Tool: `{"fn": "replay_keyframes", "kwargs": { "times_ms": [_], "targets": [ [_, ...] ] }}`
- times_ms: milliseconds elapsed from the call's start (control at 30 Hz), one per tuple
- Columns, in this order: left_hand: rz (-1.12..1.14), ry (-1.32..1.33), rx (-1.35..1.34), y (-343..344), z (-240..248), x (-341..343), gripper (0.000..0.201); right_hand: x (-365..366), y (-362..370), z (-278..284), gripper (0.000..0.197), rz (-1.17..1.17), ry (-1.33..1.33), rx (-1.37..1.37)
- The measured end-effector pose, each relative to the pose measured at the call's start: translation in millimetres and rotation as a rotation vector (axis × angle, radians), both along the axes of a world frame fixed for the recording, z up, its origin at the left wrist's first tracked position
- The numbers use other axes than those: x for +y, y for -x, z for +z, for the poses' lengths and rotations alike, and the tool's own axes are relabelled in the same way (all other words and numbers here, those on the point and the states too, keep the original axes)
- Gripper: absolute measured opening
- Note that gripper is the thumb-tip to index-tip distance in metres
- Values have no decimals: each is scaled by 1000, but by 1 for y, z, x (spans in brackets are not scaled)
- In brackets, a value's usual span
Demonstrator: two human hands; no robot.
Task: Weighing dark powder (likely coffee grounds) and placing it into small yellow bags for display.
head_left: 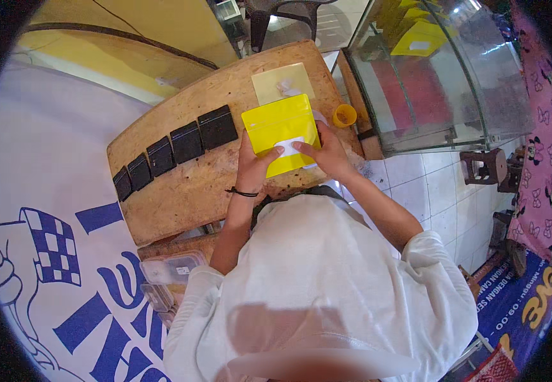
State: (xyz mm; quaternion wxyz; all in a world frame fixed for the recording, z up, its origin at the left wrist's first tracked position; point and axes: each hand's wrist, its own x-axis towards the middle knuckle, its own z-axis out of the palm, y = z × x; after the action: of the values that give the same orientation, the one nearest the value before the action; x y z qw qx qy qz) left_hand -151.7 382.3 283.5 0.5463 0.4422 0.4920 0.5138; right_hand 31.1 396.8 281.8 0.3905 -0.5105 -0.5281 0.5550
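Observation:
Between my two hands is a bright yellow zip pouch with a white label low on its front. My left hand grips the pouch's left edge, its thumb on the label. From the other side my right hand holds the right edge, with that thumb also on the label. The fingers of both hands are hidden behind the pouch. Just beyond it, a pale yellow sheet lies on the wooden table, with small whitish pieces on it.
Several black pouches lie in a row on the table's left. An orange cup stands at the right edge. A glass display case with yellow pouches rises at right. Plastic boxes sit below the table's near left.

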Motion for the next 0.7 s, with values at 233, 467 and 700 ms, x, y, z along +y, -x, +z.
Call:
{"fn": "replay_keyframes", "kwargs": {
  "times_ms": [233, 467, 700],
  "targets": [
    [36, -45, 93, -3, -1, 2, 55, 2, 4, 4, 42, 10, -30, -28],
    [13, -51, 84, -1, 4, 6, 58, 1, 6, -3, 45, -22, -71, 45],
    [-26, -82, 78, -4, 18, 6, 64, 7, 2, 18, 47, 53, -115, -66]
  ]
}}
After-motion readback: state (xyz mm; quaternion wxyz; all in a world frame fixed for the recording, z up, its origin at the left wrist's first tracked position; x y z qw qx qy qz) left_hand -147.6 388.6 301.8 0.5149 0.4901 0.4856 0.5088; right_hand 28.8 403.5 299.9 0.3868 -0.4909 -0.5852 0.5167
